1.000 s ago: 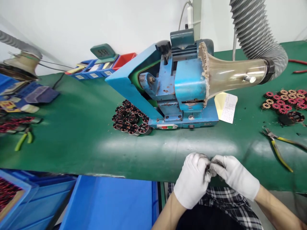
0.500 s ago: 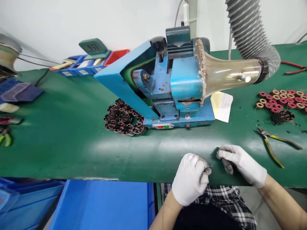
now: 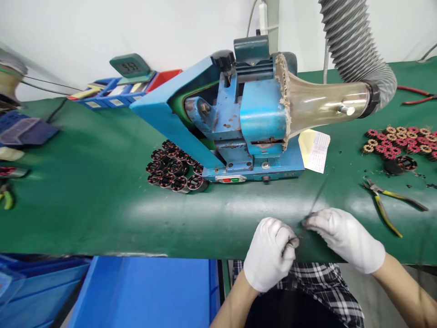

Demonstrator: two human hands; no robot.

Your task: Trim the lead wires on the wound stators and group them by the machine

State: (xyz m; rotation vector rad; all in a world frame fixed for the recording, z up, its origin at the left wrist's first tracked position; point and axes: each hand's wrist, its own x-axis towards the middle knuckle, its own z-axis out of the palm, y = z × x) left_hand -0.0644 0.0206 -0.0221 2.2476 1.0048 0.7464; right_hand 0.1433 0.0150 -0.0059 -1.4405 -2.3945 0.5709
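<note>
Head view: left hand [image 3: 271, 253] in white glove, curled into a closed fist at the near edge of the green bench mat [image 3: 102, 191], pinching a small dark part w/ thin wire ends [image 3: 294, 240]; what the part is can't be made out. Right hand [image 3: 344, 237], also gloved, fingers pinched narrow on a thin wire [image 3: 317, 198] running up and away. Hands near each other, apart. Blue belt-grinder machine [image 3: 246, 123] behind; yellow-handled pliers [image 3: 385, 207] right; cluster of dark wound stators [image 3: 174, 166] left of machine.
</note>
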